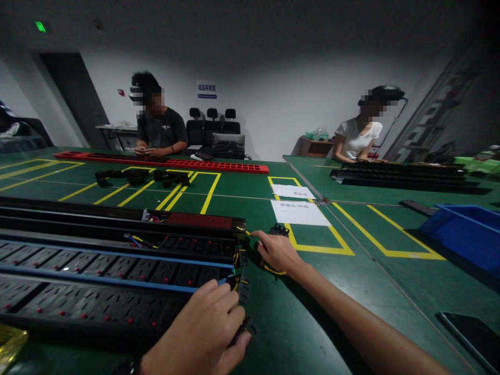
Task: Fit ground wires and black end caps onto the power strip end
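- Head view: the left hand (203,323) is curled on a black end piece (250,330) beside the nearest socket strip (97,304); its fingers hide much of the contact, so a slightly tilted fit could pass unnoticed
- The right hand (279,252) has its index finger out at a yellow wire (248,234) by the far strips' ends; whether it pinches the wire I cannot tell, and a loose hold could let it slip
- Pulling hard on that thin wire might strain its joint
- Another black piece (279,228) lies just beyond the right hand, where a knuckle could nudge it
- Coloured wires (136,240) lie exposed along one strip and could get trapped under an edge if pressed carelessly
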### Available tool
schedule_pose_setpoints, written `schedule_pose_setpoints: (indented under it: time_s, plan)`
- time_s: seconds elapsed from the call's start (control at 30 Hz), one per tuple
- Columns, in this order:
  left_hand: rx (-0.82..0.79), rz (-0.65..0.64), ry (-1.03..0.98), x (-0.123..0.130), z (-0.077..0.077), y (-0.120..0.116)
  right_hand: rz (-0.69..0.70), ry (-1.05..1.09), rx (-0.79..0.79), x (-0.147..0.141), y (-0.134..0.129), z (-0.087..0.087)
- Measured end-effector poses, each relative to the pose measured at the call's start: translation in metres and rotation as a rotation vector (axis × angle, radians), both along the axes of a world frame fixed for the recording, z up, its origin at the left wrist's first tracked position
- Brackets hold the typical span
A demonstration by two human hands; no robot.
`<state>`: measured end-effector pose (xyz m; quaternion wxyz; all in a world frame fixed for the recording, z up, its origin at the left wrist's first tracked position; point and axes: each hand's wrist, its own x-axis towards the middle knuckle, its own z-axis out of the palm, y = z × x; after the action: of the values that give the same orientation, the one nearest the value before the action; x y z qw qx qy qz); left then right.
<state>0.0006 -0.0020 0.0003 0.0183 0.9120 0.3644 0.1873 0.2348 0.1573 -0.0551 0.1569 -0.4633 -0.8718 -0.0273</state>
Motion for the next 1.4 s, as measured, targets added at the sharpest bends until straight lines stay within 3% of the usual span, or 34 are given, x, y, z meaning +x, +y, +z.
schedule_pose_setpoints:
  time_s: [0.23, 1.13, 1.4]
  plan:
    - [-0.004, 0.001, 0.021, -0.0001, 0.0003, 0.0003, -0.009, 0.022, 0.056, -0.0001, -0.0004, -0.0023]
    - [-0.002, -0.004, 0.0, -0.0009, 0.0018, 0.0006, 0.02, 0.014, -0.012, 0.0003, 0.0012, -0.0021]
    - [0.0, -0.005, -0.007, 0.0002, 0.0016, 0.0018, -0.056, -0.012, -0.004, -0.0015, -0.0009, 0.0002]
